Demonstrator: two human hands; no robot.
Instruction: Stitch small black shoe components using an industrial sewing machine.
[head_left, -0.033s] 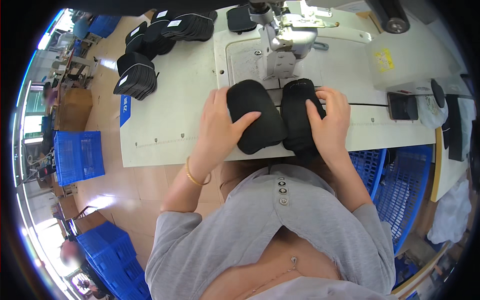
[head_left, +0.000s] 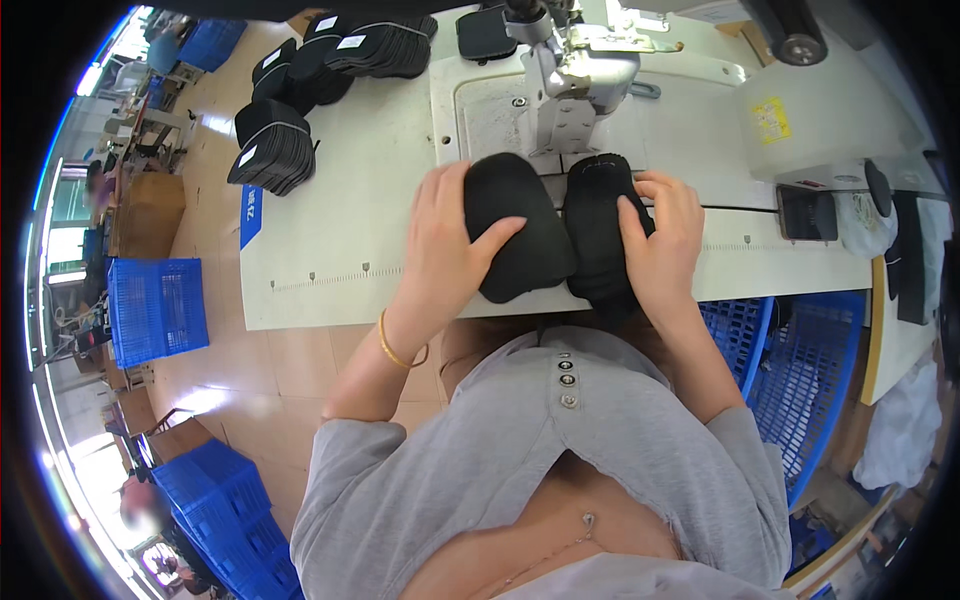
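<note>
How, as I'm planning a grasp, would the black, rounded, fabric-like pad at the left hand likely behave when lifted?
The black, rounded, fabric-like pad would probably give slightly when squeezed, given its soft-looking, curved edges. Its matte surface suggests little slipping, and its broad, flattish shape makes rolling unlikely.

Short-sleeved grey top [head_left: 470, 440], metal buttons [head_left: 568, 380]; gold-coloured bangle [head_left: 386, 345]; pendant necklace [head_left: 588, 519].

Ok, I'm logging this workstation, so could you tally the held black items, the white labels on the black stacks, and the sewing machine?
Held black items: 2
White labels on black stacks: 4
Sewing machine: 1
Total: 7
</note>
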